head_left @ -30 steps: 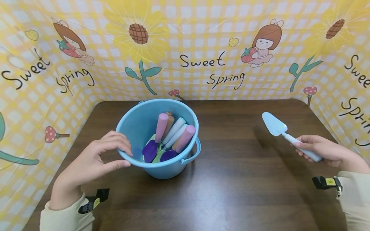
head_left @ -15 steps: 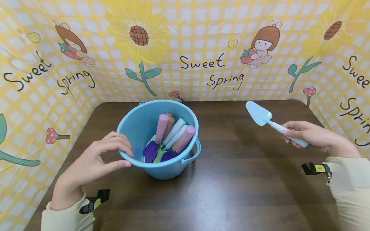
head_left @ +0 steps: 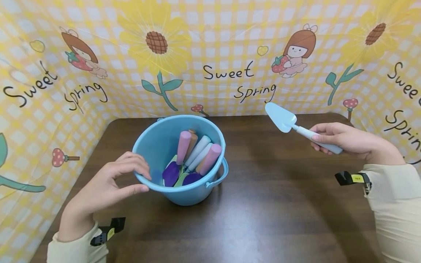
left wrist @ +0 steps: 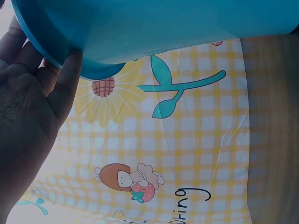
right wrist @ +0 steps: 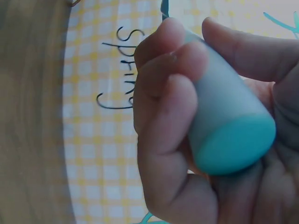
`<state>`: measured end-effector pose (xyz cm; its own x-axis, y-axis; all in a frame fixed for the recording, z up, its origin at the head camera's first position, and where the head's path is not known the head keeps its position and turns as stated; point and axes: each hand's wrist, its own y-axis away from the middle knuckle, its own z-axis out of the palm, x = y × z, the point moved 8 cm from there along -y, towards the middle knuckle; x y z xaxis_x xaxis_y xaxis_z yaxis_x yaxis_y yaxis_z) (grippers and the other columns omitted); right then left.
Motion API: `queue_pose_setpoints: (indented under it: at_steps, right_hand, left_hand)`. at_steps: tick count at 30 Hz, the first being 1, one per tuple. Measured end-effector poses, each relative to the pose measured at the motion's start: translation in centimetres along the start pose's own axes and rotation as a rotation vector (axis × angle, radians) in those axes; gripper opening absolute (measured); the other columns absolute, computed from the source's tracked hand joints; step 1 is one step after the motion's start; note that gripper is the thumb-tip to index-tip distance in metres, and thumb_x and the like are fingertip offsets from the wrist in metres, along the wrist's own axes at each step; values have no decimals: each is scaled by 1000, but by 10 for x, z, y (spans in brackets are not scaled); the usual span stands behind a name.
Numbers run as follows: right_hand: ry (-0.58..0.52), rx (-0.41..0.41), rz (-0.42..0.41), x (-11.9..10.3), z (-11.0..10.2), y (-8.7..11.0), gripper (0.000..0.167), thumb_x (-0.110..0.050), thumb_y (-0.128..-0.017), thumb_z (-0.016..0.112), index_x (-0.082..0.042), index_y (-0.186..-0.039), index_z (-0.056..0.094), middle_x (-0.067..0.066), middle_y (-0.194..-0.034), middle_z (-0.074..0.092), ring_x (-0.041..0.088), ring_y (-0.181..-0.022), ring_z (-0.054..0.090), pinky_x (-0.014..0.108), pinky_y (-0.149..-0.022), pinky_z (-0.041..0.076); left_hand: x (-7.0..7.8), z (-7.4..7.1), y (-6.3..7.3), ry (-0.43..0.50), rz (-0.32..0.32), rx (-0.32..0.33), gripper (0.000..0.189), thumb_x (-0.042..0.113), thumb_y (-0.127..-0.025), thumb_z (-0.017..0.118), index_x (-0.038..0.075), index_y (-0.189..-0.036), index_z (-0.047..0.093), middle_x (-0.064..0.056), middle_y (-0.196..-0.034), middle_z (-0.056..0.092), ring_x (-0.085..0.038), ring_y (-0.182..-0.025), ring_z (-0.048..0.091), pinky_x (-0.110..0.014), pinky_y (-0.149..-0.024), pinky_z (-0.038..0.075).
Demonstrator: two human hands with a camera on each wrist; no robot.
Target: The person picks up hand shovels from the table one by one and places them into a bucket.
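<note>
A light blue bucket (head_left: 189,195) stands on the table, left of centre. My left hand (head_left: 108,182) grips its near-left rim, fingers over the inside and thumb outside; the left wrist view shows the bucket wall (left wrist: 187,28) beside that hand. Inside are several hand tools with pink handles (head_left: 210,159), blue handles (head_left: 198,150) and brown ones, and purple blades (head_left: 171,174); their lower parts are partly hidden. At the right, my right hand (head_left: 342,138) holds a light blue trowel (head_left: 281,116) by its handle (right wrist: 233,102), above the table, blade pointing to the far left.
The dark wooden table (head_left: 263,212) ends at a yellow checked cloth (head_left: 223,36) that rises at the back and both sides. A side handle (head_left: 219,176) sticks out from the bucket's right.
My right hand has moved left and away from me with the trowel, which now sits higher in the view. The left hand and the bucket have stayed in place.
</note>
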<state>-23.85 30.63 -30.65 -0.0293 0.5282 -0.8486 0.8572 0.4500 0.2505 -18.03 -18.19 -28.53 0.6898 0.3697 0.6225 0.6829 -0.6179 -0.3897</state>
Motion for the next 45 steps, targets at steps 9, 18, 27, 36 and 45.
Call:
queue_pose_setpoints:
  at_steps: [9, 18, 27, 36, 45]
  right_hand:
    - [39, -34, -28, -31, 1, -8, 17, -16, -108, 41, -3, -110, 52, 1, -80, 56, 19, -61, 48, 35, -51, 37]
    - [94, -113, -18, -59, 21, -22, 21, -21, -106, 47, -1, -112, 53, 4, -82, 56, 18, -66, 50, 31, -60, 43]
    - [152, -165, -20, -87, 41, -36, 25, -23, -104, 52, 0, -113, 53, 8, -81, 56, 17, -66, 50, 30, -64, 44]
    - [230, -242, -77, -119, 57, -47, 19, -19, -104, 51, 0, -105, 54, 9, -79, 54, 18, -64, 47, 30, -63, 43]
    - [350, -308, -49, -148, 75, -67, 17, -17, -104, 49, -2, -98, 55, 6, -76, 52, 15, -64, 44, 26, -59, 39]
  left_hand:
    - [1, -2, 0, -12, 34, 13, 45, -9, -69, 84, 23, -96, 70, 4, -96, 69, -8, -110, 51, -18, -99, 38]
    - [-1, 0, 1, -15, 11, -2, 44, -7, -70, 84, 24, -96, 70, 7, -98, 68, -8, -110, 51, -17, -100, 38]
    - [-1, 0, 1, -9, 19, 0, 44, -8, -70, 84, 24, -96, 70, 4, -98, 69, -8, -110, 51, -18, -100, 37]
    - [4, -1, -1, -1, 88, 21, 46, -10, -68, 84, 23, -97, 70, 6, -97, 68, -10, -109, 52, -20, -99, 38]
    - [-1, 0, 0, -6, 13, -8, 43, -8, -71, 84, 25, -96, 69, 6, -98, 68, -8, -109, 51, -18, -99, 38]
